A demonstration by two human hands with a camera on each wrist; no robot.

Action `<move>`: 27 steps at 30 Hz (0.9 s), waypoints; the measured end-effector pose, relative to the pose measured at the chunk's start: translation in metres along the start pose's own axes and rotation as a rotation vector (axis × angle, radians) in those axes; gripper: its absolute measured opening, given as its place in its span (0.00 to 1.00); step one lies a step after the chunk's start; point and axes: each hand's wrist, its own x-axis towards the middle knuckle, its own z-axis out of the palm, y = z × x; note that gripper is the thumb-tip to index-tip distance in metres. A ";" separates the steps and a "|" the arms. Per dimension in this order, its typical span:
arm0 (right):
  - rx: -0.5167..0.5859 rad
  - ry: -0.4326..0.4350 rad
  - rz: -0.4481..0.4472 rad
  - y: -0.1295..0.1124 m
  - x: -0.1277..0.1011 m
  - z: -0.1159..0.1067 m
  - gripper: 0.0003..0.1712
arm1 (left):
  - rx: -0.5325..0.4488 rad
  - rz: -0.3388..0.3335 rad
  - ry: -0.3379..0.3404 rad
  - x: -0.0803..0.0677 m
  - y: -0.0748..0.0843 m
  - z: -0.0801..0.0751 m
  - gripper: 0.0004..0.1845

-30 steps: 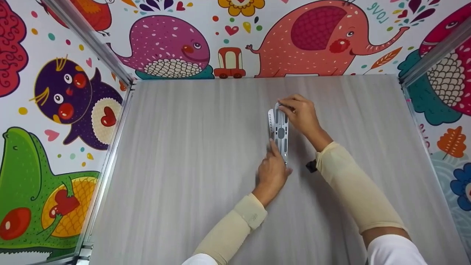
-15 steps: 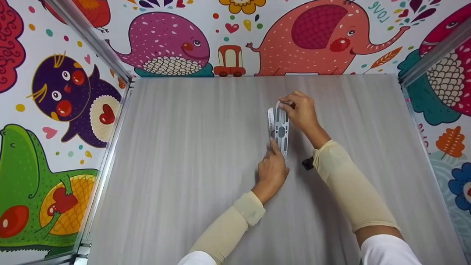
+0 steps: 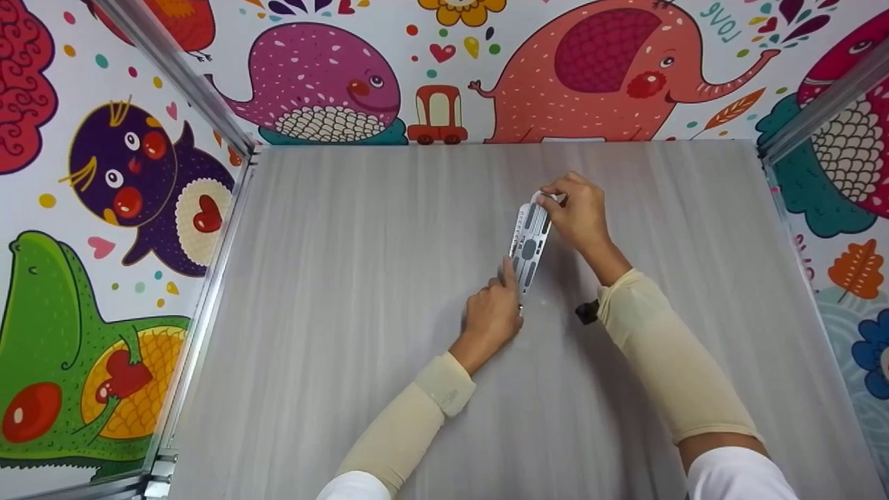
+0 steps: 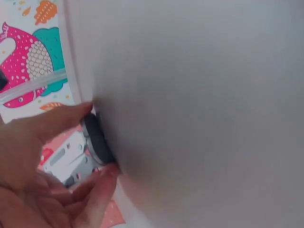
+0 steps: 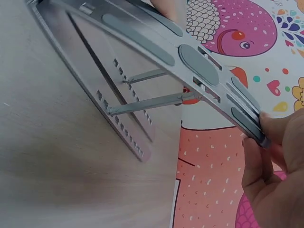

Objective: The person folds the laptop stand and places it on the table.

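a slotted metal stand [image 3: 528, 248] is held between both hands above the grey table [image 3: 347, 312]. its far end is pinched by the curled fingers of the right hand [image 3: 580, 212]; its near end is gripped by thumb and fingers of the left hand [image 3: 492, 312]. in the right wrist view the stand is seen propped open on thin struts.

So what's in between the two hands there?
A folding metal stand spans the gap: the left hand pinches its near end, the right hand its far end. The head view shows this; below it lies the grey table.
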 end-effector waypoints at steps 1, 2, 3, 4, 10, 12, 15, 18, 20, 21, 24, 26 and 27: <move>-0.005 0.012 0.001 0.000 -0.001 -0.001 0.06 | -0.004 0.015 -0.012 0.001 -0.004 -0.001 0.58; -0.010 0.024 0.001 0.001 -0.002 -0.001 0.06 | -0.008 0.030 -0.021 0.001 -0.007 -0.003 0.58; -0.013 0.036 0.001 0.001 -0.003 -0.002 0.06 | -0.011 0.043 -0.028 0.002 -0.011 -0.004 0.58; -0.015 0.047 -0.001 0.002 -0.004 -0.003 0.05 | -0.011 0.054 -0.036 0.003 -0.014 -0.005 0.58; 0.001 0.095 0.015 0.005 -0.012 -0.011 0.04 | 0.022 0.138 -0.076 0.012 -0.032 -0.013 0.54; 0.007 0.109 0.034 0.006 -0.016 -0.013 0.04 | 0.025 0.173 -0.092 0.016 -0.039 -0.017 0.53; 0.012 0.135 0.058 0.006 -0.024 -0.016 0.04 | 0.035 0.224 -0.120 0.023 -0.050 -0.021 0.53; 0.010 0.166 0.071 0.005 -0.031 -0.019 0.03 | 0.046 0.263 -0.147 0.030 -0.062 -0.025 0.52; 0.003 0.190 0.076 0.004 -0.034 -0.019 0.03 | 0.051 0.288 -0.161 0.036 -0.070 -0.028 0.52; 0.000 0.201 0.080 0.004 -0.036 -0.019 0.04 | 0.049 0.299 -0.166 0.038 -0.074 -0.028 0.51; -0.003 0.234 0.094 0.003 -0.041 -0.018 0.06 | 0.044 0.323 -0.170 0.045 -0.085 -0.030 0.51; -0.003 0.255 0.104 0.002 -0.045 -0.017 0.07 | 0.034 0.331 -0.160 0.049 -0.090 -0.030 0.51; -0.003 0.264 0.109 0.002 -0.046 -0.016 0.07 | 0.029 0.332 -0.154 0.051 -0.092 -0.030 0.51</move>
